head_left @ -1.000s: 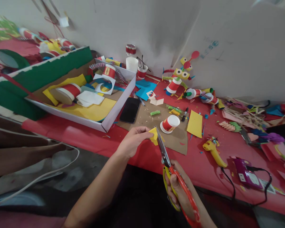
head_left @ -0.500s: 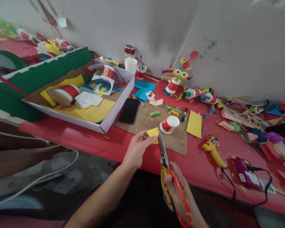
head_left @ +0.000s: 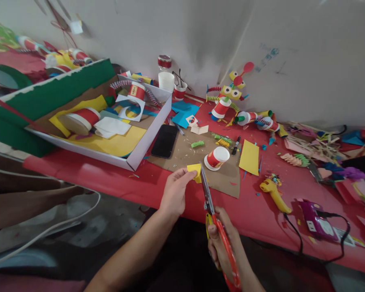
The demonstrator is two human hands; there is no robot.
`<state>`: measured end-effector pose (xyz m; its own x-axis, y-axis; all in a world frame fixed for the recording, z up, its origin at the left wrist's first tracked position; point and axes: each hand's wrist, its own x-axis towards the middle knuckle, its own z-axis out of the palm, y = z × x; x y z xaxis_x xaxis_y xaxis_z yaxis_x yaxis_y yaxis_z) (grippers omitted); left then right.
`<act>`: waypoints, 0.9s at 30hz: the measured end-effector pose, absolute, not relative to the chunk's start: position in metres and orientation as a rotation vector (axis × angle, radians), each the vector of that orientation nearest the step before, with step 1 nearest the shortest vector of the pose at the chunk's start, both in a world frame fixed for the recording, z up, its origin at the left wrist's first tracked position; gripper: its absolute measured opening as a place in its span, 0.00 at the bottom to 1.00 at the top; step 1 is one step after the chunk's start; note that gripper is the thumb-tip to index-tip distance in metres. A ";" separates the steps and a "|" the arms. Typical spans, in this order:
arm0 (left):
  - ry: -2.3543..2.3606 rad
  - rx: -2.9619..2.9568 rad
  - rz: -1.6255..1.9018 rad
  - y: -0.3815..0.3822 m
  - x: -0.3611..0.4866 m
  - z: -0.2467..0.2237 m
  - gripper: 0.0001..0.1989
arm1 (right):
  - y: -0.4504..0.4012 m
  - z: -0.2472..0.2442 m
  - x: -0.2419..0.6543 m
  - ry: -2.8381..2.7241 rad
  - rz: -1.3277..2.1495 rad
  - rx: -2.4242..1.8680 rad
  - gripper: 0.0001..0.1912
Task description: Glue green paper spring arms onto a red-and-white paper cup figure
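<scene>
Between the thumb and fingers of my left hand [head_left: 175, 190] is a small yellow paper piece [head_left: 195, 168], held over the table's front edge. My right hand [head_left: 223, 239] is wrapped round scissors [head_left: 207, 192] with red and yellow handles. Their blades point away from me, with the tips at the right edge of the yellow piece. Just beyond the tips, a red and white paper cup [head_left: 217, 158] rests on a brown cardboard sheet [head_left: 182, 154].
A white box [head_left: 152, 132] of paper and cups stands left, beside a black phone [head_left: 164, 141]. On the right lie a yellow card [head_left: 249, 157], a yellow glue gun [head_left: 275, 196] and a purple device [head_left: 318, 221]. Cup figures [head_left: 222, 107] stand near the wall.
The scissors' handles have drawn closer together and the blades have tilted slightly left. My left hand still pinches the yellow piece, now turned a little. The whole view has shifted slightly.
</scene>
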<state>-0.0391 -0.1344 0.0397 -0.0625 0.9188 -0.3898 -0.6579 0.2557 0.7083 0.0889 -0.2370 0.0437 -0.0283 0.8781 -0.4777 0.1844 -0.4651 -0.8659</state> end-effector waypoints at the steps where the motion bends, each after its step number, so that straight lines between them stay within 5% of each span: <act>1: 0.961 0.345 1.335 -0.133 -0.041 0.040 0.06 | -0.237 0.045 0.088 -1.111 1.532 -1.692 0.34; 27: 1.121 0.533 1.333 -0.124 -0.057 0.040 0.06 | -0.240 0.055 0.090 -1.018 1.680 -1.645 0.37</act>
